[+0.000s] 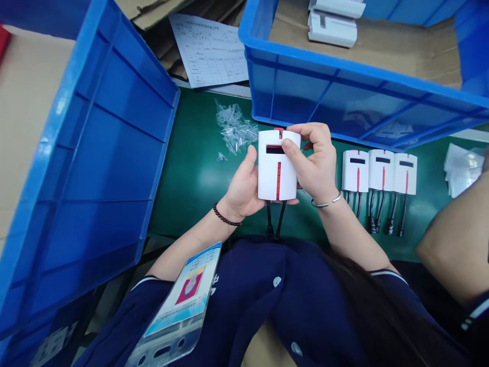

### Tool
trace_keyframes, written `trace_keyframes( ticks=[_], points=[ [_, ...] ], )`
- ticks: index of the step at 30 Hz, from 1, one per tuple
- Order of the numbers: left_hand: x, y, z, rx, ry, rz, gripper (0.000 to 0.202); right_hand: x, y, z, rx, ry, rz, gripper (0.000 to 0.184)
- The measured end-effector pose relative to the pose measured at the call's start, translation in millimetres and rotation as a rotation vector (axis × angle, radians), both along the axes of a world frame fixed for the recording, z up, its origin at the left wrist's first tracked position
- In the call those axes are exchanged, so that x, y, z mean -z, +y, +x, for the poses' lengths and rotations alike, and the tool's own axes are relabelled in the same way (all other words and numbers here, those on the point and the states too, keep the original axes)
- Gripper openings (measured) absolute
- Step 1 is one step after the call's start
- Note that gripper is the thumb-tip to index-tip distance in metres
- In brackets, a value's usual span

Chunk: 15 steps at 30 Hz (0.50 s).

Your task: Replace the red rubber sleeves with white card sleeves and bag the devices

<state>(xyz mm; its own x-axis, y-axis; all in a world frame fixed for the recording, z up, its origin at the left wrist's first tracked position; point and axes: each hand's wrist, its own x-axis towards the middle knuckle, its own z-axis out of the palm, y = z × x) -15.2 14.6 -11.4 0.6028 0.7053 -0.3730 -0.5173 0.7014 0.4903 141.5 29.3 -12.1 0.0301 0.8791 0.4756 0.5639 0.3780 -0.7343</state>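
Between both hands is a white plastic device (270,176) with a dark window, a red strip down its front and a red tab at the top. Two short black cables (275,219) hang from its lower edge. My left hand (246,186) supports it from the left and beneath, its fingers mostly hidden behind the casing. With thumb on the front near the window, my right hand (315,160) grips the upper right corner. To the right, three similar white devices (383,171) lie side by side on the green table (202,193), cables toward me.
Small clear plastic pieces (237,127) are heaped beyond my left hand. A blue crate (344,81) holding white casings (332,28) stands at the back; another blue crate (95,153) is at the left. Printed paper (210,51) lies behind. At right are clear bags (462,168) and a co-worker's arm (458,234).
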Motion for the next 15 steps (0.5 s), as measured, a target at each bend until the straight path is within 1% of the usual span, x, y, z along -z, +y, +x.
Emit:
trace_keyframes(
  ticks=[2, 5, 6, 9, 11, 13, 15],
  points=[
    [1.3, -0.7, -0.1, 0.008, -0.006, 0.027, 0.065, 0.6, 0.3, 0.6, 0.003, 0.015, -0.020, 0.031],
    [3.7, -2.4, -0.1, 0.013, -0.020, 0.063, 0.046, 2.6, -1.1, 0.7, -0.006, 0.067, -0.056, 0.034],
    [4.2, -3.1, -0.4, 0.018, -0.015, 0.071, 0.043, 3.5, -1.6, 0.7, -0.006, 0.089, -0.074, 0.036],
    [3.6, -4.7, -1.3, 0.040, 0.025, 0.098, 0.050, 5.8, -2.6, 1.6, -0.008, 0.222, -0.149, 0.042],
    [1.8, -5.2, -1.7, 0.043, 0.057, 0.137, 0.052, 5.8, -2.6, 2.9, -0.048, 0.378, -0.278, 0.045],
    [-0.2, -5.8, -1.6, 0.046, 0.090, 0.186, 0.052, 4.3, -2.3, 4.5, -0.121, 0.547, -0.457, 0.043],
    [-0.6, -7.0, -0.9, 0.046, 0.140, 0.244, 0.051, 2.3, -2.0, 5.5, -0.187, 0.692, -0.588, 0.041]
  ],
)
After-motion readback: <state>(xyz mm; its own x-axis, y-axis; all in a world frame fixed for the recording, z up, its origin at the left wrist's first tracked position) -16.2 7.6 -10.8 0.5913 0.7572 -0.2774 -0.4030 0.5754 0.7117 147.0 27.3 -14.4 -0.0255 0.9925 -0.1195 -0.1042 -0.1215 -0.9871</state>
